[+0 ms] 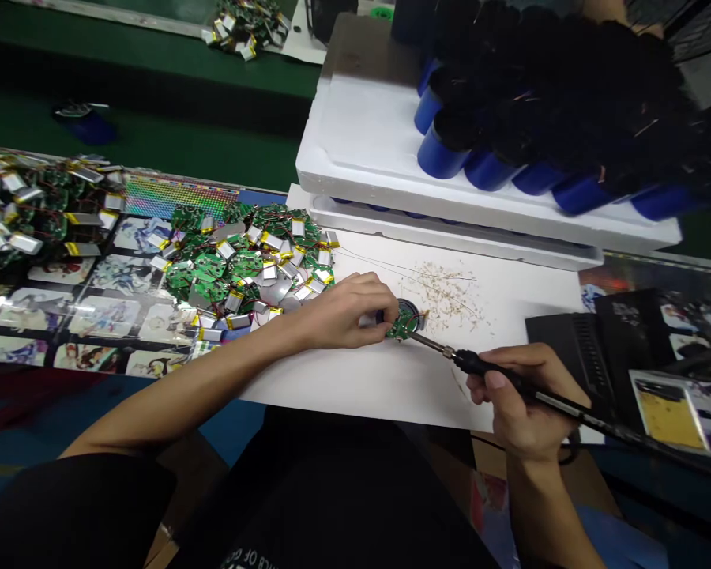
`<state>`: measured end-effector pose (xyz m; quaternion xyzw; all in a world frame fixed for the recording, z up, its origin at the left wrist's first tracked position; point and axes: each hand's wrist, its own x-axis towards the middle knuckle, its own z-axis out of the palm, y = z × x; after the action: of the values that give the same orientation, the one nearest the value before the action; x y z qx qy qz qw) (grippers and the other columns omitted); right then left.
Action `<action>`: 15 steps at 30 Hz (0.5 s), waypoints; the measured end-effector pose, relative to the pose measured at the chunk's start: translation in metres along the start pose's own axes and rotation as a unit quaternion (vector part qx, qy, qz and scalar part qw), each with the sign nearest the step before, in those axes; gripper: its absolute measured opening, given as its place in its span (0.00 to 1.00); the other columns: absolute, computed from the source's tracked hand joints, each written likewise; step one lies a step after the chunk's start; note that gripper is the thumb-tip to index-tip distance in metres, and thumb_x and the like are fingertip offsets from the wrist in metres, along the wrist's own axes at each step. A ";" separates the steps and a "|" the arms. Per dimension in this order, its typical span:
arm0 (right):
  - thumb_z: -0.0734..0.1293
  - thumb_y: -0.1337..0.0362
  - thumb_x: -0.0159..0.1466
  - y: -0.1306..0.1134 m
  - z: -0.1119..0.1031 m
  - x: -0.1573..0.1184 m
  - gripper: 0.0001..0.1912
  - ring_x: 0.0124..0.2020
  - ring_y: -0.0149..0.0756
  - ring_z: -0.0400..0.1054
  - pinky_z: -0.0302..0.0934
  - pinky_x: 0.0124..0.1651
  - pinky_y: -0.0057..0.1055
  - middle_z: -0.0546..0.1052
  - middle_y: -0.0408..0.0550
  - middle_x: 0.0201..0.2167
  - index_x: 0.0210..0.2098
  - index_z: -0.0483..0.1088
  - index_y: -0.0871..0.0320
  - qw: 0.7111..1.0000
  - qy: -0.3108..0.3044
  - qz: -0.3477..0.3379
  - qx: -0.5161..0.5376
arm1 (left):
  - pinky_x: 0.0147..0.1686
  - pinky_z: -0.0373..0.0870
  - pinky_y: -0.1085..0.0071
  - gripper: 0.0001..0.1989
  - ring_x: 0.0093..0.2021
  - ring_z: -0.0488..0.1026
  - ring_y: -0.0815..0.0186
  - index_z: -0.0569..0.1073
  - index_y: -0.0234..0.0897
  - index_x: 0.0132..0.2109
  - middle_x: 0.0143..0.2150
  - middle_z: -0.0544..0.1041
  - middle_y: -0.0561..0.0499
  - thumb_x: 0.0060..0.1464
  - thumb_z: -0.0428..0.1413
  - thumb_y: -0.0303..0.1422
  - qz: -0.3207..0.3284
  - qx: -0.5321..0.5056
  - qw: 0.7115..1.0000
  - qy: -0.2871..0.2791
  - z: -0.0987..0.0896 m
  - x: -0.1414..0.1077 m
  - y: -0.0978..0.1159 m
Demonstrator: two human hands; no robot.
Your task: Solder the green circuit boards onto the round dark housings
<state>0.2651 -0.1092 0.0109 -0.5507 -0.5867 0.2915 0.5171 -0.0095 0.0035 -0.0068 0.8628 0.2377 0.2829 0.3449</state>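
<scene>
In the head view, the left hand (344, 312) pinches a small round green circuit board (404, 322) at frame centre on a white paper sheet (391, 387). The right hand (524, 395), just apart, grips a black-handled soldering iron (479, 363) with its metal tip at the board; a slip of that tip could burn the left fingers.

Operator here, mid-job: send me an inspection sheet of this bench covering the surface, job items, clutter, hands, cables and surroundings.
Surface: white sheet scattered with pale flecks.
Job's things: green circuit board with a round dark disc; soldering iron, tip at the board's edge, contact unclear.
Clutter: heap of green boards wired to foil-wrapped batteries left of the sheet.
Hands: left hand pinches the board; right hand grips the iron.
Cables: iron's cord runs off right; thin wires lie on the sheet.
Surroundings: white foam tray of blue cylinders; black device to the right.
</scene>
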 end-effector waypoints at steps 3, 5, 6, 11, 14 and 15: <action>0.77 0.60 0.66 0.008 0.000 -0.001 0.07 0.19 0.32 0.73 0.65 0.20 0.28 0.80 0.40 0.24 0.41 0.79 0.55 0.999 -0.013 -0.006 -0.045 | 0.53 0.68 0.64 0.06 0.46 0.75 0.60 0.76 0.38 0.41 0.44 0.83 0.48 0.65 0.55 0.25 -0.011 0.002 1.000 -0.004 -0.001 0.000 0.001; 0.77 0.61 0.66 0.011 0.000 0.000 0.07 0.19 0.32 0.73 0.65 0.20 0.28 0.79 0.40 0.24 0.42 0.79 0.54 0.998 -0.028 -0.013 -0.060 | 0.53 0.68 0.63 0.06 0.46 0.75 0.60 0.76 0.38 0.40 0.44 0.84 0.49 0.65 0.55 0.26 -0.018 0.003 1.000 -0.010 -0.001 0.000 0.002; 0.77 0.61 0.66 0.012 0.001 0.000 0.07 0.19 0.32 0.73 0.64 0.20 0.28 0.79 0.39 0.25 0.42 0.79 0.54 0.997 -0.033 -0.018 -0.063 | 0.53 0.68 0.63 0.06 0.47 0.75 0.60 0.76 0.38 0.40 0.44 0.84 0.49 0.65 0.55 0.26 -0.019 0.003 1.000 -0.012 -0.001 0.000 0.002; 0.76 0.61 0.66 0.010 0.002 0.004 0.06 0.20 0.31 0.73 0.64 0.19 0.27 0.80 0.41 0.27 0.42 0.79 0.54 0.995 -0.045 -0.047 -0.075 | 0.52 0.68 0.64 0.05 0.47 0.75 0.60 0.76 0.38 0.40 0.43 0.83 0.49 0.65 0.55 0.26 -0.020 0.004 1.000 -0.004 0.000 -0.001 0.002; 0.76 0.61 0.66 0.008 0.002 0.005 0.06 0.19 0.31 0.73 0.62 0.18 0.27 0.80 0.41 0.27 0.41 0.80 0.54 0.993 -0.054 -0.060 -0.091 | 0.52 0.68 0.64 0.05 0.46 0.75 0.61 0.76 0.38 0.40 0.43 0.83 0.49 0.65 0.56 0.26 -0.019 0.007 1.000 -0.001 0.001 -0.001 0.001; 0.76 0.61 0.66 0.007 0.002 0.006 0.05 0.19 0.31 0.73 0.63 0.18 0.26 0.81 0.41 0.27 0.41 0.80 0.54 0.992 -0.056 -0.064 -0.096 | 0.52 0.68 0.64 0.05 0.46 0.74 0.61 0.76 0.38 0.40 0.43 0.83 0.49 0.65 0.56 0.26 -0.019 0.009 1.000 -0.001 0.002 -0.001 0.001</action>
<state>0.2666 -0.1016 0.0054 -0.5422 -0.6737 0.2309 0.4460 -0.0087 0.0019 -0.0074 0.8614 0.2561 0.2737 0.3429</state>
